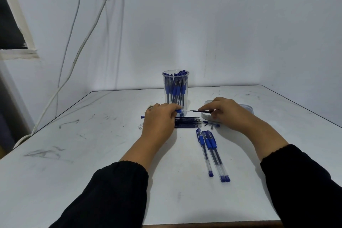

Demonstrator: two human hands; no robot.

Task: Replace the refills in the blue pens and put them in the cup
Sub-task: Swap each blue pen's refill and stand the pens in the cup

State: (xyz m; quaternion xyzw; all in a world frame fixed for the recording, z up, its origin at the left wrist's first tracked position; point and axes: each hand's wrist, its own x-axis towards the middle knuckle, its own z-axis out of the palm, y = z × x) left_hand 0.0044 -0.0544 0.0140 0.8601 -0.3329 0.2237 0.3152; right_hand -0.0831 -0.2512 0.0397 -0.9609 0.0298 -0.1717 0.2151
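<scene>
My left hand [159,122] grips a blue pen barrel [179,111] in front of the clear cup [175,89], which stands full of several blue pens. My right hand [224,112] pinches a dark refill [200,111] whose tip points into the open end of that barrel. A row of several dark refills [187,122] lies on the table just below the hands. Three capped blue pens [211,152] lie side by side nearer to me. A blue cap [208,122] and a small metal tip [212,127] lie under my right hand.
A white lid or tray [247,108] lies behind my right hand. A small blue piece [142,116] sits left of my left hand. The white table [92,135] is scuffed. Cables [74,57] hang down the wall at the left.
</scene>
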